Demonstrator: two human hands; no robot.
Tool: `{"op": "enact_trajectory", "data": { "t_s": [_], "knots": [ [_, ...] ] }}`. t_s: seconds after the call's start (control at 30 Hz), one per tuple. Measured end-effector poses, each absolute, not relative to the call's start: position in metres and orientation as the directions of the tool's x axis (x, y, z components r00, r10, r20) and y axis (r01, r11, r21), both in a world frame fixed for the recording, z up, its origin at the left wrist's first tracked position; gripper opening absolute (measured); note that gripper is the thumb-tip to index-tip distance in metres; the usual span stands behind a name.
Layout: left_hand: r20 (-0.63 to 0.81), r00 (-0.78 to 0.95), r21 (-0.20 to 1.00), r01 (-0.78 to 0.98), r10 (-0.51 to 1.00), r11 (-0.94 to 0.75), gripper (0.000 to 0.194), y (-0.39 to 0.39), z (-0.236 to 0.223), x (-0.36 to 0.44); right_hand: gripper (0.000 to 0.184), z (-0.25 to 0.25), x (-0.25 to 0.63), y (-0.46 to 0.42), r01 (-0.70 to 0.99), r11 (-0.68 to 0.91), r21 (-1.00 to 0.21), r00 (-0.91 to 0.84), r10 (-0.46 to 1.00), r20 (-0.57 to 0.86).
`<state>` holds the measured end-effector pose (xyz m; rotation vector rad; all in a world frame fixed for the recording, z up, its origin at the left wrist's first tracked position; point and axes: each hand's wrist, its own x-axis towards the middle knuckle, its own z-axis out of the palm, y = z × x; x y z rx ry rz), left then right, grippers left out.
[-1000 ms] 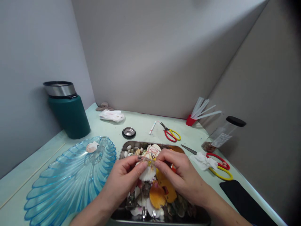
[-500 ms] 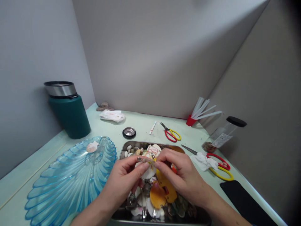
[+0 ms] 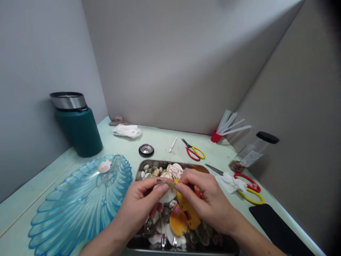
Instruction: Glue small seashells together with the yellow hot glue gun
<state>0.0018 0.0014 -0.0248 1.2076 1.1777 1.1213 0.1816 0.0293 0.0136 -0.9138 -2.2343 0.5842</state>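
Observation:
Over a metal tray (image 3: pixel 141 167) of shells, both my hands pinch a thin, small, pale piece (image 3: pixel 168 181) between thumb and forefinger; its kind is too small to make out. My left hand (image 3: pixel 144 199) grips its left end, my right hand (image 3: pixel 202 192) its right end. Beneath them lie an orange scallop shell (image 3: pixel 178 220), white shells (image 3: pixel 170 195) and a yellow tool (image 3: pixel 192 217) with a pointed metal tip, partly hidden by my right hand. Small white pebbles or shells (image 3: pixel 145 170) fill the tray's far left corner.
Left stand a blue shell-shaped glass dish (image 3: pixel 77 202) with a small shell (image 3: pixel 104 166), and a green bottle (image 3: pixel 77 131). Scissors (image 3: pixel 193 149), a round lid (image 3: pixel 146 150), larger scissors (image 3: pixel 249 190) under tissue, a clear jar (image 3: pixel 253 151), a red cup (image 3: pixel 216 136) and a black phone-like slab (image 3: pixel 279 231) surround the tray.
Almost nothing differs. Both hands keep their pinch on the small piece, with only a very slight shift of the fingers.

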Motion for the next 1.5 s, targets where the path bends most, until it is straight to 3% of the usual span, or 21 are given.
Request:
{"op": "enact_trajectory", "data": {
  "t_s": [0.57,0.93,1.03,1.17,1.3,1.5],
  "knots": [
    [-0.051,0.071,0.999,0.004,0.996,0.051,0.023,0.002,-0.024,-0.001,0.025,0.017,0.181,0.028,0.427,0.640,-0.639,-0.575,0.737,0.353],
    [-0.155,0.102,0.972,-0.161,0.983,0.170,0.026,0.002,-0.020,0.005,0.022,0.018,0.185,0.033,0.389,0.626,-0.676,-0.550,0.747,0.375],
    [-0.160,0.152,0.957,-0.220,0.975,0.191,0.038,0.002,-0.017,0.006,0.011,0.020,0.186,0.032,0.353,0.653,-0.671,-0.568,0.719,0.401],
    [-0.127,0.257,0.963,-0.199,0.958,0.181,0.056,0.001,-0.015,0.004,0.025,0.022,0.187,0.029,0.273,0.725,-0.632,-0.691,0.605,0.396],
    [-0.136,0.317,0.963,-0.180,0.939,0.200,0.058,-0.001,-0.017,0.004,0.023,0.022,0.187,0.030,0.273,0.745,-0.609,-0.696,0.590,0.409],
    [-0.014,0.147,0.992,-0.125,0.989,0.032,0.046,0.001,-0.022,0.003,0.008,0.024,0.189,0.030,0.314,0.715,-0.625,-0.667,0.635,0.391]
  ]
}}
